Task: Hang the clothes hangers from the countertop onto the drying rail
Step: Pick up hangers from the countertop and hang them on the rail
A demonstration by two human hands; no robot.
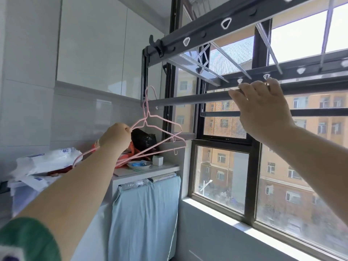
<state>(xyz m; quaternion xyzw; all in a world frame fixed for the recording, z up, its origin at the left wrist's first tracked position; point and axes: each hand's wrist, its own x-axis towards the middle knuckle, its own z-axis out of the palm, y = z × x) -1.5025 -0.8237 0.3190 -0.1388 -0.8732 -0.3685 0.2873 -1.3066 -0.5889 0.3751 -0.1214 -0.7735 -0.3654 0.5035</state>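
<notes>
My left hand [115, 135] grips a bunch of thin pink wire hangers [160, 134] by their shoulders. Their hooks point up beside the left end of the grey drying rail [188, 100]. The hooks look just short of the rail, not over it. My right hand [261, 104] is raised further right, with its fingers curled over the same rail. Above it runs the dark drying rack frame [207, 32] with white triangular hanger holes.
The countertop [146, 171] below holds a white plastic bag [49, 161], a black bag [144, 139], a small dish and a white cube. A light blue cloth [145, 219] hangs under it. The window [282, 166] and sill fill the right.
</notes>
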